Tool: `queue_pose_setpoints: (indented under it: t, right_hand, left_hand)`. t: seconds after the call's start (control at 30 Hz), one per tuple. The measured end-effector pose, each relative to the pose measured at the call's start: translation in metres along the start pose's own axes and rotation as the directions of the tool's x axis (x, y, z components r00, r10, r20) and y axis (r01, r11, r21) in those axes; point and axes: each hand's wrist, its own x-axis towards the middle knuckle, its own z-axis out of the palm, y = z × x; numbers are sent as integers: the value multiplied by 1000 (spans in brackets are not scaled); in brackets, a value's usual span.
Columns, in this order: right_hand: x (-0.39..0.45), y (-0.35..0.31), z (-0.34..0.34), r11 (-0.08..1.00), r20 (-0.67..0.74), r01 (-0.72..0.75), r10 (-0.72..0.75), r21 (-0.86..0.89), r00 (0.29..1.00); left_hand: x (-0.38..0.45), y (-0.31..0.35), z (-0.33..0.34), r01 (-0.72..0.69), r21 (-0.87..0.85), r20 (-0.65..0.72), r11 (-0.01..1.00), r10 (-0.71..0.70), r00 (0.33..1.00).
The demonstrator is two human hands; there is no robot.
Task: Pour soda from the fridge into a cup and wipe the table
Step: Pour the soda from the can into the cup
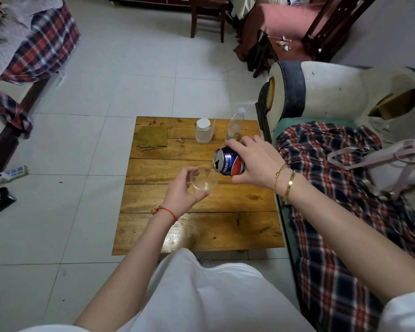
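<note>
Head view: wooden bench (201,226) on tiled floor. Left hand (181,192) gripped a clear plastic cup (204,180), held above the bench. Right hand (256,161) clasped a blue soda can (229,161), tipped leftward, its opened mouth at the cup's rim. At the far edge stood a green cloth (153,138), a white-lidded jar (203,130) and a water bottle (235,125).

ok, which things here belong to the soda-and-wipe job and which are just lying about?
In the job:
- soda can, tipped, held by the right hand
- clear cup, held by the left hand
- green cloth
- wooden table

Lying about:
- water bottle
- white-lidded jar
- pink bag
- power strip
</note>
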Motion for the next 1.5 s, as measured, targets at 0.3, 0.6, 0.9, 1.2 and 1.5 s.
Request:
queue_pose_setpoints:
  t: [0.3, 0.6, 0.9, 1.2, 1.5]
  right_hand:
    - [0, 1, -6, 1000, -5, 8, -8, -6, 1000]
    - [4, 1, -9, 1000, -9, 5, -5, -22, 1000]
    - [8, -2, -9, 1000, -3, 8, -8, -27, 1000]
    - [10, -4, -7, 999, 1, 7, -7, -32, 1000]
    - [14, -4, -5, 999, 8, 0, 0, -43, 1000]
  left_hand:
    - [1, -3, 0, 7, 10, 7, 1000, -7, 1000]
    - [6, -6, -2, 10, 32, -1, 999, -10, 1000]
    - [8, -11, -9, 21, 25, -13, 999, -20, 1000]
    - [7, -11, -13, 24, 20, -14, 999, -24, 1000]
    - [8, -13, -15, 22, 33, -14, 999, -22, 1000]
